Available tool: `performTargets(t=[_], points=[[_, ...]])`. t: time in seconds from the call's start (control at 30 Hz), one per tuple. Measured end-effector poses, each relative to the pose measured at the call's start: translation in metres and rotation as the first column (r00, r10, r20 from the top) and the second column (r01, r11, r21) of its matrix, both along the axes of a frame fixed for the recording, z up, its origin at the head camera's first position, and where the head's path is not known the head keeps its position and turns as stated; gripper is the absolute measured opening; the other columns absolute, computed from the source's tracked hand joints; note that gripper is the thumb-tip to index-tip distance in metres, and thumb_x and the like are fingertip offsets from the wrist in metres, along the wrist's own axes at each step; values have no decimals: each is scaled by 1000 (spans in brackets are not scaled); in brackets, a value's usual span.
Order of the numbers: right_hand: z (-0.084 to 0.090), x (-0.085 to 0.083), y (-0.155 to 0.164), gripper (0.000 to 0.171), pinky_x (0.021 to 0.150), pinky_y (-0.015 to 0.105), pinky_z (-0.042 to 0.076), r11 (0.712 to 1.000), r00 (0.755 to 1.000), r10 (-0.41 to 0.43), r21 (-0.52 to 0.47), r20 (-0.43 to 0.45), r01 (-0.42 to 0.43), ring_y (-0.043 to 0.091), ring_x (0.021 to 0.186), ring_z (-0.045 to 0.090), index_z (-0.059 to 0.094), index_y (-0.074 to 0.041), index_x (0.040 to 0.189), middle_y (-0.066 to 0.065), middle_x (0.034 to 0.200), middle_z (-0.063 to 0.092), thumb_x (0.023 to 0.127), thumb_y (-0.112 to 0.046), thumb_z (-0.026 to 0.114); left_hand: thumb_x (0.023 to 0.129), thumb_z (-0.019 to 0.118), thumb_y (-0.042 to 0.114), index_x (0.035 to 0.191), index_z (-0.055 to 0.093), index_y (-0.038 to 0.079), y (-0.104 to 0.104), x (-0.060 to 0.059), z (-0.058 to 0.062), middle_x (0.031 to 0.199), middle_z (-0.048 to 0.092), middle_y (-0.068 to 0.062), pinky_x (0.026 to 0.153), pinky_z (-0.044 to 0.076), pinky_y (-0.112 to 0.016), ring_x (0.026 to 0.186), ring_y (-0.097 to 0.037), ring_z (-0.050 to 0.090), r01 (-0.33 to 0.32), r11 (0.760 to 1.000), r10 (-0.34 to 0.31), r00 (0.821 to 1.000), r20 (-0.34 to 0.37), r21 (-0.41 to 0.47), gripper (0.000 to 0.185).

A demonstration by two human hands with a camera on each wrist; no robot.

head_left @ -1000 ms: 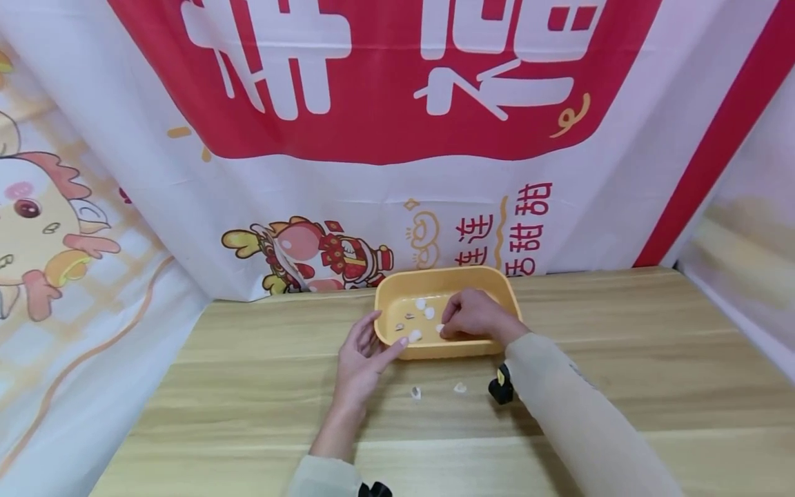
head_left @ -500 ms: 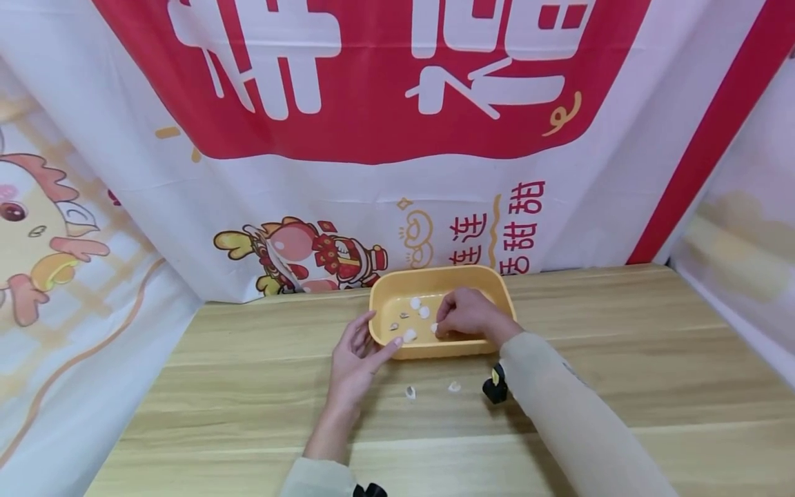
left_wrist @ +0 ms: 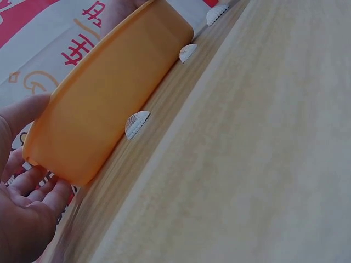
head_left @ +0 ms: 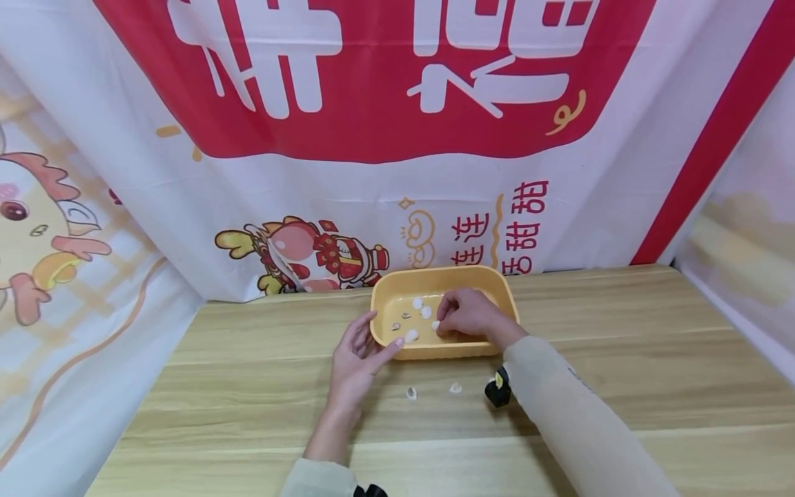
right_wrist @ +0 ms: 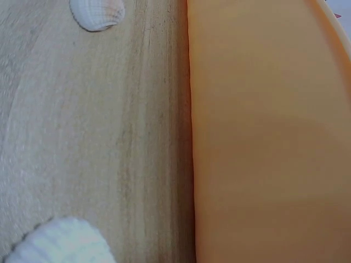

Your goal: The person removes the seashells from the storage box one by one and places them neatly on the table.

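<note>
A yellow plastic tray [head_left: 503, 293] stands on the wooden table near the banner. It holds several white shells [head_left: 417, 302] and some small dark bits [head_left: 395, 326]. My right hand [head_left: 467, 315] reaches into the tray, knuckles up, with its fingertips curled down on a white shell [head_left: 437, 325]. With straight fingers my left hand [head_left: 358, 353] rests against the tray's near-left corner, thumb on the far side. In the left wrist view those fingers [left_wrist: 24, 216] lie beside the tray's wall [left_wrist: 104, 98]. Two more shells [head_left: 410, 393] [head_left: 455, 388] lie on the table in front of the tray.
A printed banner [head_left: 397, 138] hangs right behind the tray and wraps the left and right sides. The wooden table [head_left: 652, 359] stretches wide to both sides. In the left wrist view three shells [left_wrist: 137, 124] lie along the tray's foot. One shell [right_wrist: 97, 12] shows in the right wrist view.
Almost nothing has changed: both hands stay at the tray, and the right hand has edged slightly further in with the shell at its fingertips.
</note>
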State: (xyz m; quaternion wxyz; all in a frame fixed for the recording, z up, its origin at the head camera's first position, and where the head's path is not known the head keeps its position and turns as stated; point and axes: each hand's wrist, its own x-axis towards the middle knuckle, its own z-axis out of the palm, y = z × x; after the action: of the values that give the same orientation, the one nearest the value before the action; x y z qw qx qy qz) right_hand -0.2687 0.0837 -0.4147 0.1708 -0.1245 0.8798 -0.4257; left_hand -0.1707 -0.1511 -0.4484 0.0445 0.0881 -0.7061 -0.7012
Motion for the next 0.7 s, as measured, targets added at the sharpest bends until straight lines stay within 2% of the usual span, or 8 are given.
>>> performTargets(t=[0.4, 0.57, 0.7], points=[[0, -3, -1, 16, 70, 26, 58, 999, 1000, -4, -34, 27, 5, 18, 82, 64, 74, -9, 101, 6, 95, 71, 90, -15, 84, 84, 93, 19, 153, 56, 20, 1, -1, 0, 164, 53, -13, 130, 42, -47, 154, -34, 49, -1, 1000, 1, 1000, -4, 1, 78], [4, -2, -3, 20, 75, 28, 60, 991, 998, -64, -122, -10, 62, 20, 89, 66, 73, -8, 105, 8, 102, 72, 91, -15, 84, 84, 93, 18, 152, 57, 20, 1, -1, -2, 163, 55, -13, 130, 43, -47, 154, -33, 50, -7, 1000, 7, 1000, -8, 2, 77], [12, 0, -3, 20, 84, 31, 62, 976, 993, -101, -198, -66, 87, 22, 97, 67, 72, -8, 109, 9, 107, 73, 93, -15, 83, 84, 93, 18, 152, 57, 20, 3, -2, -2, 163, 54, -13, 129, 44, -47, 153, -34, 50, -11, 1000, 11, 1000, -12, -6, 78]])
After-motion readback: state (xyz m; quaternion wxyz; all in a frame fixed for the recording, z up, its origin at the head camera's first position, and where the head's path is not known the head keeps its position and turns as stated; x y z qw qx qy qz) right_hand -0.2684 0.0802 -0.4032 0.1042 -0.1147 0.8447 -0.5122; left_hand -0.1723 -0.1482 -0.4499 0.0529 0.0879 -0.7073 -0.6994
